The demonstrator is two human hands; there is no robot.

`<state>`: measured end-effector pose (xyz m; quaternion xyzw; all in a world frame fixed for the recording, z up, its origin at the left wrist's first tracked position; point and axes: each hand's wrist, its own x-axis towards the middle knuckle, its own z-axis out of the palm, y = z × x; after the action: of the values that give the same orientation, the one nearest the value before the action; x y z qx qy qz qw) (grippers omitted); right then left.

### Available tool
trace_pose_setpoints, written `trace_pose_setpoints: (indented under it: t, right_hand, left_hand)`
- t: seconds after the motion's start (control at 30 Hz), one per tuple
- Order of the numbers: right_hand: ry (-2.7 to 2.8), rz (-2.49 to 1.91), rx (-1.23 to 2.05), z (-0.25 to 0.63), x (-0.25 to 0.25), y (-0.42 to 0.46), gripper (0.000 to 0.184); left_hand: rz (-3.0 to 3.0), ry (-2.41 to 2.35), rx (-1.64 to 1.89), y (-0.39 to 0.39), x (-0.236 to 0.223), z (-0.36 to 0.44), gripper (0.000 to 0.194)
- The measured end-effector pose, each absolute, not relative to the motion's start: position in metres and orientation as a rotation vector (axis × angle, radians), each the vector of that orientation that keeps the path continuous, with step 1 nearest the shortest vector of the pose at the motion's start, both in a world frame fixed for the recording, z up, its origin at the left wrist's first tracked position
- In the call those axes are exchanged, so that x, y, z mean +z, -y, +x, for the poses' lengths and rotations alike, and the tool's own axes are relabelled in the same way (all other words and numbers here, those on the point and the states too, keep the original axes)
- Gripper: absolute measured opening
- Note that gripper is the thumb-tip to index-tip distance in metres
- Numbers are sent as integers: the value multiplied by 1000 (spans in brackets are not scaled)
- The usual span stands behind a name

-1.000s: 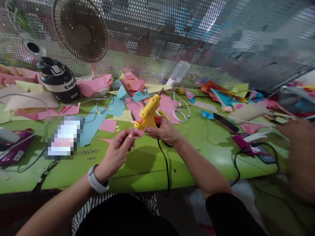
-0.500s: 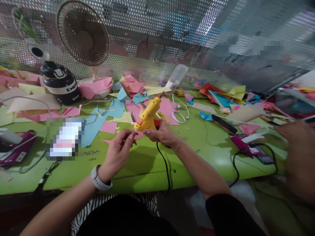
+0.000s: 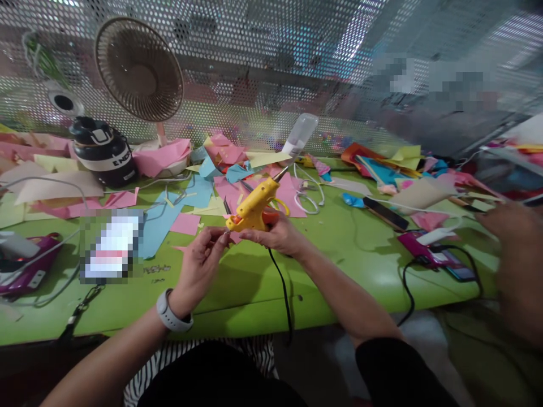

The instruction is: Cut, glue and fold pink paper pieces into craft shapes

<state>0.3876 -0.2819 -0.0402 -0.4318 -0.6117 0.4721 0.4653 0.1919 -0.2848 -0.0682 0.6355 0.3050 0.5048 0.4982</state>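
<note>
My right hand (image 3: 278,233) is closed around the handle of a yellow glue gun (image 3: 253,208), held above the green table with its metal nozzle pointing up and away to the right. A black cord (image 3: 282,288) hangs from the gun over the table's front edge. At the gun's rear end, the fingertips of my left hand (image 3: 206,251) are pinched on a glue stick (image 3: 228,232), of which only a tiny pale bit shows. Pink paper (image 3: 292,192) and a pair of yellow-handled scissors (image 3: 281,207), partly hidden, lie behind the gun.
Paper scraps, a black jug (image 3: 104,151), a fan (image 3: 139,69) and a clear bottle (image 3: 300,134) line the back. A phone (image 3: 112,246) and purple power strips (image 3: 31,265) with cables flank my arms. Another person's hand (image 3: 504,226) is at far right.
The glue gun has shifted slightly left and down, and less of the glue stick shows. Both hands keep their grip. The whole view has moved a little.
</note>
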Motion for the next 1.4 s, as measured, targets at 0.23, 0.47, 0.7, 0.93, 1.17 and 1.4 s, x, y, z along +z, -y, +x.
trace_pose_setpoints:
  t: [0.23,0.47,0.7,0.93,1.17,1.4]
  right_hand:
    - [1503,-1021,1211,391,-40,284,34]
    - [1507,-974,1197,390,-35,287,26]
    - [1610,-998,1134,396,-32,290,27]
    - [1671,-990,1096,400,-35,290,27]
    - [1543,-1002,1131,393,-35,283,32]
    - [1657,-1052,936,399,-50,285,34]
  left_hand:
    - [1510,-678,1231,284,-70,192,20]
    - [1543,-663,1194,285,-65,190,22]
    - [1670,-638,1200,284,-72,188,21]
    - [1725,-628,1131,284,-63,187,28]
    - [1529,-708,1126,281,-62,188,28]
    - [1741,-822,1174,278,-66,184,20]
